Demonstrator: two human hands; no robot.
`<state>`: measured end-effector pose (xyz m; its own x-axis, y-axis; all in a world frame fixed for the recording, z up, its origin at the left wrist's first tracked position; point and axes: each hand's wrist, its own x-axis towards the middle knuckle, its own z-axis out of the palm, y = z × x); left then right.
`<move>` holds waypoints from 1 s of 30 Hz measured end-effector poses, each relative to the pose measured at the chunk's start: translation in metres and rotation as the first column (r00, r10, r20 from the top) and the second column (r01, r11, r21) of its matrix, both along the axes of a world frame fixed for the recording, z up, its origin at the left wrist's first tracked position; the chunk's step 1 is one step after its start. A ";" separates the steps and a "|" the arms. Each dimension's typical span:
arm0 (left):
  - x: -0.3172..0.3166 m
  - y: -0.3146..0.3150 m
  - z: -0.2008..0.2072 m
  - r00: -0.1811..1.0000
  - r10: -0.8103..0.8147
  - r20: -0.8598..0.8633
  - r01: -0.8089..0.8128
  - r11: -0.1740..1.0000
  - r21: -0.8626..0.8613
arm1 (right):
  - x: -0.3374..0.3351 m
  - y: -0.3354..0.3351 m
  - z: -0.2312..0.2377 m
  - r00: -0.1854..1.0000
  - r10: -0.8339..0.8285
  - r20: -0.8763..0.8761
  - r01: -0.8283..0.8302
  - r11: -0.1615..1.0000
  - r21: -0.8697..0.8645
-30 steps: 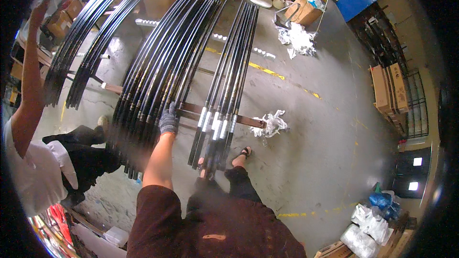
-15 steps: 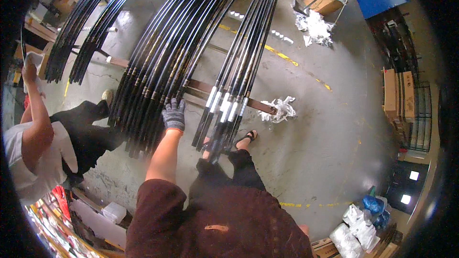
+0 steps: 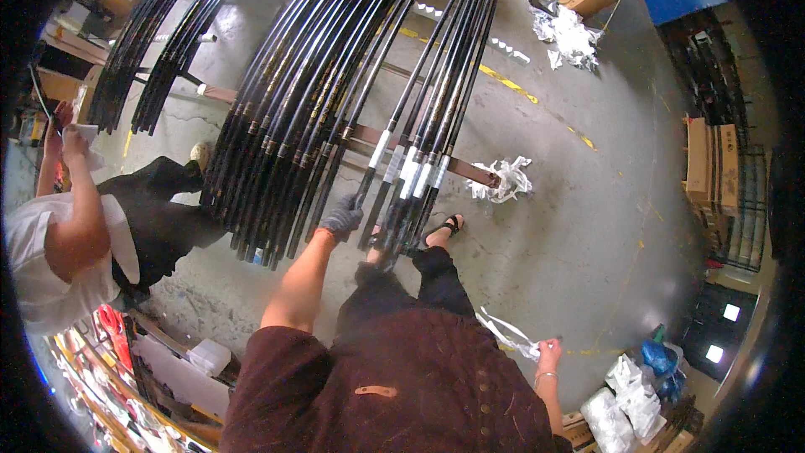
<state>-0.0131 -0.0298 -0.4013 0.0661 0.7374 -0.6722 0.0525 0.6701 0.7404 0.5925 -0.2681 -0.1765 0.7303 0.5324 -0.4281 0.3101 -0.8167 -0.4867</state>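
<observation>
My left hand [image 3: 342, 216], in a grey knit glove, is closed around the lower end of a long glossy black rod [image 3: 365, 180] with a white band. Beside it on the right lie several similar rods [image 3: 432, 138], also banded in white. A wide row of black rods with gold markings [image 3: 281, 117] spreads to the left of the hand. My bare right hand [image 3: 549, 355] is out at the lower right, fingers pinched on a thin white strip [image 3: 507, 334] that trails to the left. Whether the strip is paper or plastic I cannot tell.
A brown rack bar [image 3: 470, 169] supports the rods, with crumpled white scraps [image 3: 503, 180] at its end. At the left another person [image 3: 75, 235] works near further rods [image 3: 155, 42]. White and blue bags [image 3: 629, 394] lie at the lower right; cardboard boxes [image 3: 711, 164] stand along the right.
My left hand has moved right, from resting on the wide row to gripping a white-banded rod. My right hand has come into view with the white strip. The other person's hands have come together.
</observation>
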 end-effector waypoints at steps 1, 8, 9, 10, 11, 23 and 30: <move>-0.002 0.013 0.062 0.973 0.088 0.215 -0.084 0.996 -0.027 | -0.009 0.006 -0.007 1.000 0.007 -0.006 -0.007 0.999 0.033; -0.018 0.018 0.190 0.644 0.127 0.755 -0.115 0.991 -0.069 | -0.102 0.119 0.015 0.945 0.142 -0.295 -0.127 0.989 0.069; -0.012 0.023 0.213 0.598 0.107 0.795 -0.102 0.993 -0.057 | -0.120 0.137 0.026 0.922 0.252 -0.295 -0.233 0.968 0.096; -0.006 0.029 0.232 0.548 0.080 0.833 -0.087 0.995 -0.039 | -0.135 0.152 0.031 0.888 0.358 -0.289 -0.335 0.934 0.128; 0.000 0.032 0.241 0.547 0.058 0.835 -0.098 0.995 -0.005 | -0.147 0.165 0.030 0.835 0.462 -0.299 -0.412 0.885 0.217; 0.084 0.070 0.347 0.539 -0.203 0.817 -0.088 0.952 0.295 | -0.323 0.242 0.178 0.426 0.904 -0.018 -0.830 0.399 0.389; 0.093 0.073 0.363 0.409 -0.235 0.881 -0.059 0.957 0.283 | -0.326 0.238 0.162 0.449 0.883 -0.138 -0.685 0.440 0.580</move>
